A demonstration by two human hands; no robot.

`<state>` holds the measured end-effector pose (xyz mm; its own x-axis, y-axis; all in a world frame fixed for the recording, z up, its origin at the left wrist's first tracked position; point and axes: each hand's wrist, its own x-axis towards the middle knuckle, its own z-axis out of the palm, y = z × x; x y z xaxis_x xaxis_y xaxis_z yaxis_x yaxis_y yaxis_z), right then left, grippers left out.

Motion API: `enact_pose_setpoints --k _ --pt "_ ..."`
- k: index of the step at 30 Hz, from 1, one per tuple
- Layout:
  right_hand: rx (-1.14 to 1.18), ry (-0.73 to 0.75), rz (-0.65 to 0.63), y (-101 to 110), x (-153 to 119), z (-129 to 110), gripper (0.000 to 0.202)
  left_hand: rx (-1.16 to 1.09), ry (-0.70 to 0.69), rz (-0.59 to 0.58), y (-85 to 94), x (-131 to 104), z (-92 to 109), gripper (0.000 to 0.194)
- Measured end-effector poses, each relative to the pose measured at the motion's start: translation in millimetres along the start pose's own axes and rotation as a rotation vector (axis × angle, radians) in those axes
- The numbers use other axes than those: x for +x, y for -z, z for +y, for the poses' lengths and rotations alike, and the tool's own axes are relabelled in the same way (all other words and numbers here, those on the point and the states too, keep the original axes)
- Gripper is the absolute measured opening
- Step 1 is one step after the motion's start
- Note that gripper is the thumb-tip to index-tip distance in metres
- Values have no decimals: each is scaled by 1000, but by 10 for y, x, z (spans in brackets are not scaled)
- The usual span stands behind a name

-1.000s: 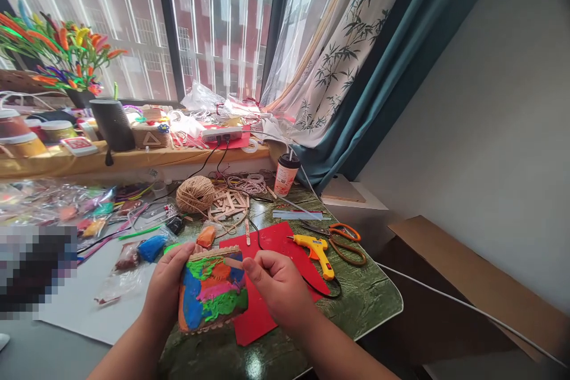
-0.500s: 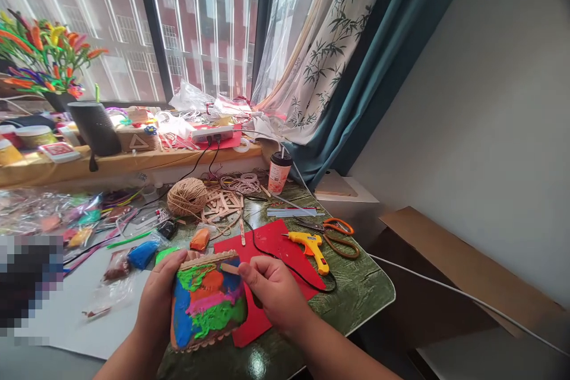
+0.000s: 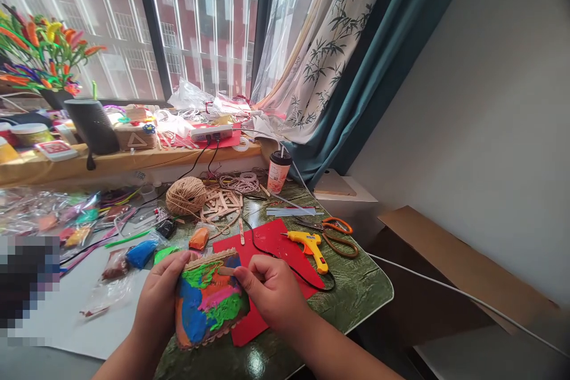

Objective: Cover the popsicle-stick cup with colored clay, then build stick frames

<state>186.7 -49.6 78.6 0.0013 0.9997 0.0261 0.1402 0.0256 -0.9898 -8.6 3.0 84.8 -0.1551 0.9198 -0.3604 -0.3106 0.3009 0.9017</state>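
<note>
A small panel (image 3: 212, 300) with a scalloped edge is covered in blue, green, pink and orange clay. My left hand (image 3: 159, 291) grips it by its left side, above the table. Between the thumb and fingers of my right hand (image 3: 267, 285) is a flat wooden stick (image 3: 225, 271), its tip over the upper part of the clay. Behind the panel lies a red sheet (image 3: 271, 243). An orange clay packet (image 3: 199, 238) rests just beyond the panel's top edge.
A yellow glue gun (image 3: 309, 244) and orange-handled scissors (image 3: 338, 234) lie at the right. Farther back are a twine ball (image 3: 186, 195), wooden sticks (image 3: 221, 204) and a lidded cup (image 3: 279, 172). Clay packets (image 3: 141, 253) sit at the left, near a white board (image 3: 57, 309).
The panel has turned and tilted slightly in my left hand. The stick in my right hand has shifted a little left and down over the clay.
</note>
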Motion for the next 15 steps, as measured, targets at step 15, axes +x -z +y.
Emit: enact_pose_setpoints --k 15 --pt "261 -113 -43 -13 25 28 75 9 -32 -60 44 37 -57 57"
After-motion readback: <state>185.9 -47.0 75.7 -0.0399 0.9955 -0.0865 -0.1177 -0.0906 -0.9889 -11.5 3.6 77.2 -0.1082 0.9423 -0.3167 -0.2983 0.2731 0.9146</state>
